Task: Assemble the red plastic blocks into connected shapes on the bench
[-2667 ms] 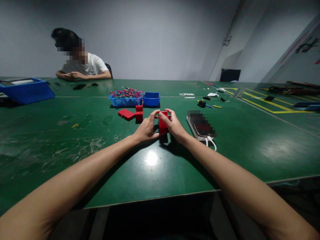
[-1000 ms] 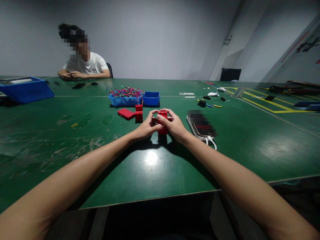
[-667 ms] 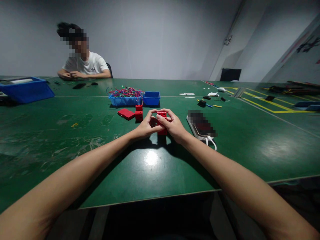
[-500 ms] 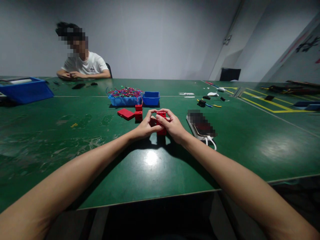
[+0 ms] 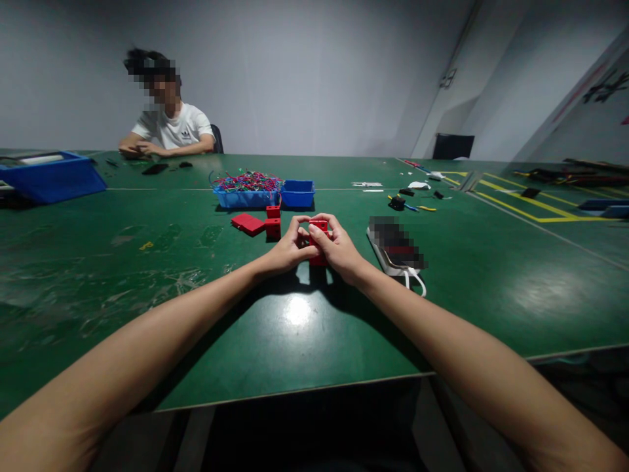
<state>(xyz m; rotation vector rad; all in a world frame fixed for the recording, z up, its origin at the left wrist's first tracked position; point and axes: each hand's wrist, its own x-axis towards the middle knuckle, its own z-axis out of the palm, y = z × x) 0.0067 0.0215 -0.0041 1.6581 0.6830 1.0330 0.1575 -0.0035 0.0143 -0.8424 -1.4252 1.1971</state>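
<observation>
Both my hands meet around an upright red block [image 5: 318, 260] with dark holes in its top, just above or on the green table. My left hand [image 5: 289, 252] curls in from the left, its thumb and fingers closed against the block. From the right, my right hand [image 5: 343, 252] wraps it, thumb across the near face. Fingers cover much of the block, and I cannot tell whether it is one piece or several stacked. To the left of my hands stand smaller red blocks [image 5: 272, 229] with holes, beside a flat red piece [image 5: 249, 224].
Behind the blocks sit a blue bin [image 5: 230, 199] full of colored wires and a smaller blue bin [image 5: 297, 195]. A phone [image 5: 396, 242] on a white object with a white cable lies right. Pliers [image 5: 425, 209] lie farther back. Someone in a white shirt [image 5: 179, 128] sits opposite.
The person opposite has shifted slightly to the right. My hands keep nearly the same grip and place on the red block.
</observation>
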